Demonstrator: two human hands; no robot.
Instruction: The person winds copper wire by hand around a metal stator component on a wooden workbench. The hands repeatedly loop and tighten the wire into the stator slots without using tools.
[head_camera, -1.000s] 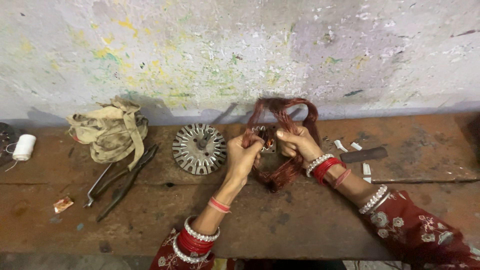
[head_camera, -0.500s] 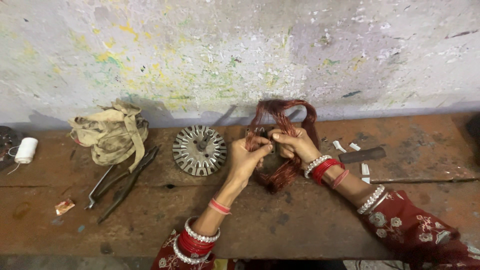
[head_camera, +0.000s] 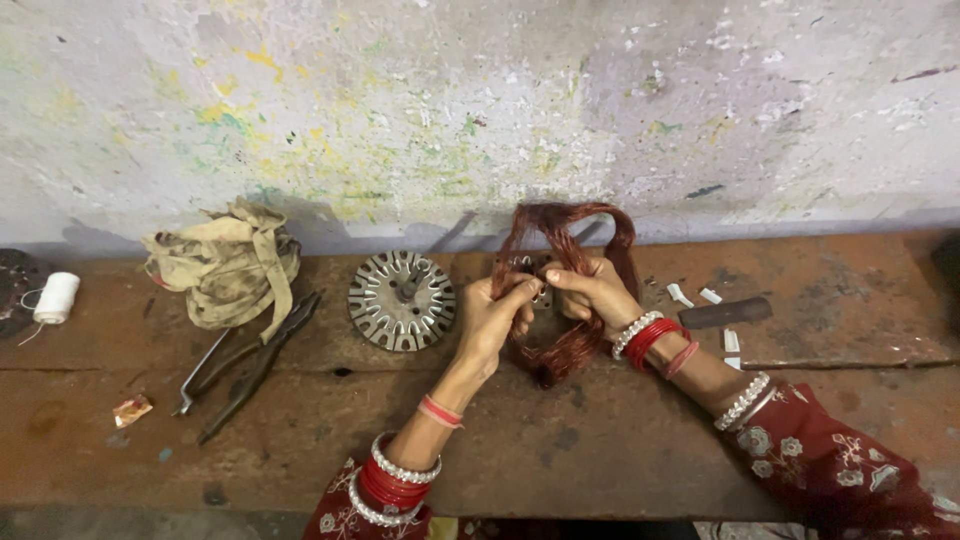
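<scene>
Paint-flecked wall is backing a worn brown worktop (head_camera: 600, 440), where the left hand (head_camera: 492, 318) and right hand (head_camera: 592, 292) are both pinching a bundle of copper wire coils (head_camera: 566, 268) near the back edge, middle. Loops are standing loose and tangled, so the winding is looking unfinished. Outward, a slotted metal stator disc (head_camera: 401, 300) is lying left, then pliers (head_camera: 255, 362), rag bundle (head_camera: 226, 262), and thread spool (head_camera: 56, 297).
</scene>
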